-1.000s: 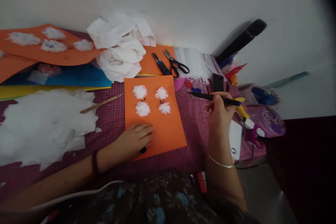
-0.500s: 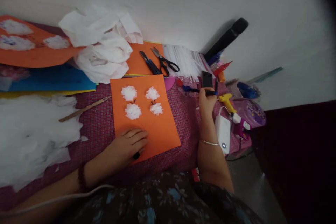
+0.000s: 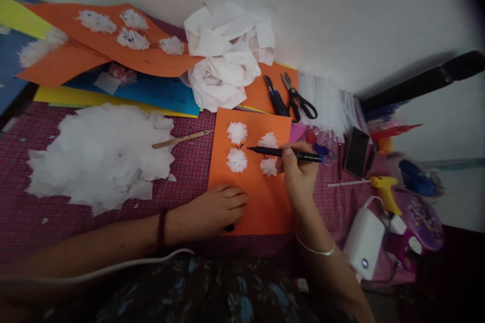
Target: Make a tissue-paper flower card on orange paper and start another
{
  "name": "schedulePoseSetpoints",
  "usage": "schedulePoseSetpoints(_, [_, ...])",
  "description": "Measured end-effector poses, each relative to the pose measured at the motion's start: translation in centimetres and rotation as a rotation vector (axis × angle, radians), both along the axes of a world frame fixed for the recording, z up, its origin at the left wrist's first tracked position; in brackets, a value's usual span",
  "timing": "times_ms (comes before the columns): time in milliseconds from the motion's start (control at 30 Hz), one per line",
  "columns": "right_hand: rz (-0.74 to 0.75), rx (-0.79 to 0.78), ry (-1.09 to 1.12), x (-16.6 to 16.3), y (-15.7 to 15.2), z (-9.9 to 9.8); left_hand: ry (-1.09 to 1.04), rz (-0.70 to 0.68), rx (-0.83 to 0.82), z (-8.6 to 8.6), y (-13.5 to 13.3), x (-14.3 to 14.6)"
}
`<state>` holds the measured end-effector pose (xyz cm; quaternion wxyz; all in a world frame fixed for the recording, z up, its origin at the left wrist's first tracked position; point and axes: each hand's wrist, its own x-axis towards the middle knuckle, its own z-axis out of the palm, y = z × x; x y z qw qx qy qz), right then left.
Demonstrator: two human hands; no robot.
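Note:
My right hand (image 3: pixel 299 174) is closed around a black marker pen (image 3: pixel 271 151) with a blue end. The pen's bare tip points left, over the orange paper sheet (image 3: pixel 261 207), close to small dark marks between two white tissue-paper tufts (image 3: pixel 237 160). Whether the tip touches the paper I cannot tell. Two more tufts are on the sheet's right side, partly behind the pen and my fingers. My left hand (image 3: pixel 217 209) rests on the sheet's lower left, fingers curled together. A small black piece, like a pen cap (image 3: pixel 229 227), sticks out below them.
A heap of white tissue pieces (image 3: pixel 102 156) and a wooden stick (image 3: pixel 182 139) lie left. Behind are crumpled white tissue (image 3: pixel 227 70), a cutter (image 3: pixel 276 96) and scissors (image 3: pixel 297 98). A phone (image 3: pixel 356 151), yellow glue gun (image 3: pixel 384 192) and white power bank (image 3: pixel 364 245) are right.
My right hand has brought the marker from beside the phone leftward over the orange sheet. My left hand stays on the paper. The view has swung left.

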<state>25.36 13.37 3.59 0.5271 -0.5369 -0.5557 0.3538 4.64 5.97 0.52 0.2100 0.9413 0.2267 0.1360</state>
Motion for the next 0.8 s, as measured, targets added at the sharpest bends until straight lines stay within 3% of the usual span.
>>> schedulePoseSetpoints(167, [0.083, -0.038, -0.003, -1.5, 0.5, -0.7, -0.037, 0.008, 0.001, -0.2, 0.0, -0.1])
schedulePoseSetpoints(433, [0.086, -0.067, 0.005, -1.9, 0.9, -2.1, -0.06, 0.02, -0.012, -0.3, -0.1, -0.2])
schedulePoseSetpoints(800, [0.111, -0.088, -0.035, -1.6, 1.1, -2.2, -0.065, 0.005, -0.008, -0.4, 0.0, -0.3])
